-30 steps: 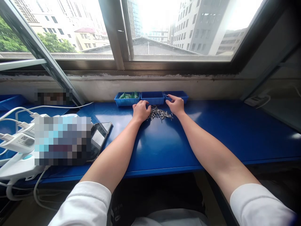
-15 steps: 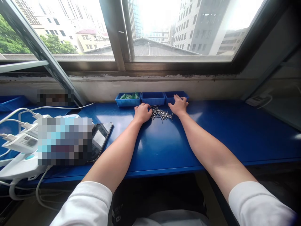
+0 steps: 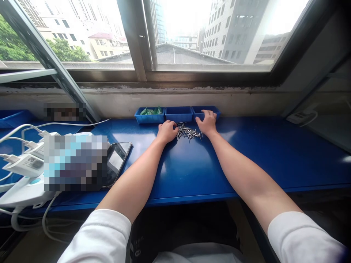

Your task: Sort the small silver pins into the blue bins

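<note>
A loose pile of slim silvery metal pins (image 3: 189, 132) lies on the blue table. At its left edge rests my left hand (image 3: 166, 131), fingers bent toward the table, the thumb a little apart from them and close to the pins. I see nothing held in it. My right hand (image 3: 207, 123) is at the front of the right blue bin (image 3: 216, 110), its fingers spread and some of them over the rim. No object shows in this hand; its fingertips are partly hidden. To the left stand the middle blue bin (image 3: 178, 117) and a left blue bin (image 3: 150, 118) holding green-and-clear plastic packets (image 3: 152, 111).
A phone (image 3: 117, 160) lies left of my left forearm, beside a blurred-out patch. Further left is a white power strip (image 3: 24, 191) with chargers and cables. A metal shelf post (image 3: 67, 82) rises at the left. The window wall (image 3: 115, 104) runs behind the bins.
Both hands stay almost where they were. My right hand's fingers have shifted slightly at the right bin. The pile looks unchanged.
</note>
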Demonstrator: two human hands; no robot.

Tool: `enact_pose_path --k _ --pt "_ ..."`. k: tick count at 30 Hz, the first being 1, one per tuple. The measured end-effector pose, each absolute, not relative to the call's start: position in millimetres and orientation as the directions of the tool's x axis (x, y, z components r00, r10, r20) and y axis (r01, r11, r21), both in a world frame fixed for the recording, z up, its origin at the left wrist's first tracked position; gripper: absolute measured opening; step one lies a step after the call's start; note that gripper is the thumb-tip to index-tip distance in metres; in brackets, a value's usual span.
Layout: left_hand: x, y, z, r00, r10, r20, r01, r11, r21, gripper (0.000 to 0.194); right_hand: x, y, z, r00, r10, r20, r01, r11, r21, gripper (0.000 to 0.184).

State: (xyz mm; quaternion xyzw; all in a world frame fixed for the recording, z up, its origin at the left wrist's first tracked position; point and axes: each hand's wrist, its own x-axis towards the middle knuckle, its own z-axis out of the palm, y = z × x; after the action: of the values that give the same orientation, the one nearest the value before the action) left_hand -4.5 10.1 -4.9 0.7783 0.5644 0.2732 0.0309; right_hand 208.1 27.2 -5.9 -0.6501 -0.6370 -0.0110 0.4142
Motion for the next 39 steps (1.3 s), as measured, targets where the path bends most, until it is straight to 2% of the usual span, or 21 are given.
enact_pose_path --k 4,11,17,29,39 --pt "-3 12 -7 0.218 0.906 0.364 0.865 -0.352 0.357 0.029 203 23 -4 0.062 0.841 0.537 0.813 0.27 -0.516 0.025" --pt "-4 14 -9 0.271 0.91 0.312 0.862 -0.374 0.342 0.04 190 20 -9 -0.211 0.875 0.436 0.812 0.405 -0.42 0.034" --pt "-4 12 -7 0.293 0.91 0.293 0.862 -0.384 0.331 0.041 189 18 -10 -0.307 0.862 0.404 0.796 0.465 -0.388 0.024" --pt "-4 11 -5 0.29 0.921 0.259 0.883 -0.362 0.298 0.042 185 14 -7 -0.353 0.838 0.416 0.765 0.514 -0.388 0.016" --pt "-3 8 -3 0.281 0.924 0.261 0.879 -0.357 0.316 0.041 183 13 -7 -0.295 0.841 0.453 0.753 0.497 -0.431 0.015"
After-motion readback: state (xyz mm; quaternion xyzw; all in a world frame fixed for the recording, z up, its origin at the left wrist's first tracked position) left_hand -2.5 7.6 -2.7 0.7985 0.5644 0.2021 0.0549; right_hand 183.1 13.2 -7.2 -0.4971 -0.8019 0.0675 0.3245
